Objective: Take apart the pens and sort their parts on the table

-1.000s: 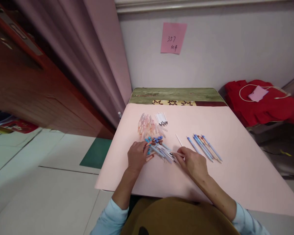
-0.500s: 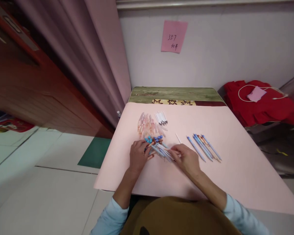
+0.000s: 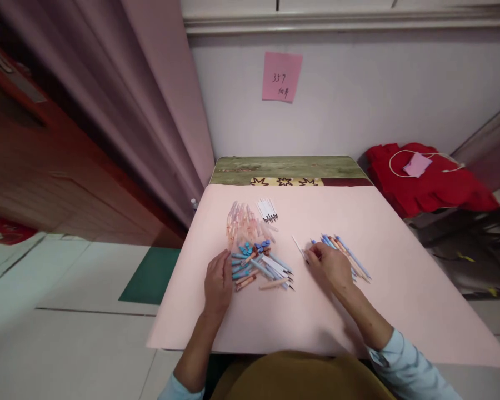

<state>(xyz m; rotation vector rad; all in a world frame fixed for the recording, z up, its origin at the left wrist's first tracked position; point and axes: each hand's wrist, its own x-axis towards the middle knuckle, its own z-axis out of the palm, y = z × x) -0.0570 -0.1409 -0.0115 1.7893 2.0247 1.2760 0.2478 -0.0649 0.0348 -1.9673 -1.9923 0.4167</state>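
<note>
On the pink-covered table, a mixed heap of pen parts holds blue and brown barrels, white refills and small blue pieces. My left hand rests at the heap's left edge, fingers stretched out and holding nothing. To the right of the heap, my right hand has thumb and fingers pinched at the lower, dark-tipped end of a single white pen refill. Partly behind that hand lies a row of blue and tan pens; the hand hides some of their length.
Behind the heap lie a group of clear pinkish pen barrels and a bundle of white refills. A pink paper note is stuck on the wall. Red cloth with a white cable lies right of the table.
My right hand has left the heap and moved right to the lone refill. My left hand has drawn back to the heap's left side and opened. The view has shifted slightly.
</note>
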